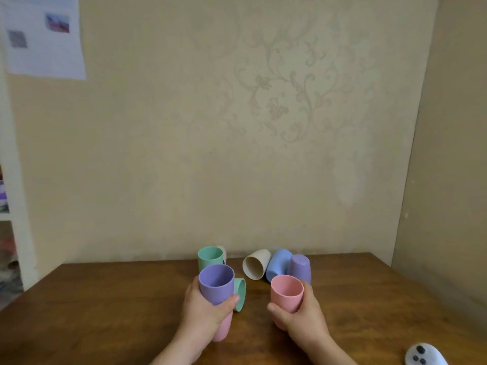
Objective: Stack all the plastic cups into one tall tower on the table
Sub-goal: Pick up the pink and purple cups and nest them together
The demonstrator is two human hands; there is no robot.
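left grip (203, 309) on purple cup (216, 284), right grip (297, 317) on pink cup (286, 293)

A beige wall with faint floral scrollwork wallpaper (276, 101) stood behind the brown wooden table (105, 312). A white paper sheet bearing two small pictures (43, 35) hung at upper left. A white shelf frame (13, 193) occupied the left edge.

We see a white remote (424, 355) w/ dark buttons at bottom right. Paper sheet (43, 35) w/ two pics hangs top left on patterned wall (276, 106).
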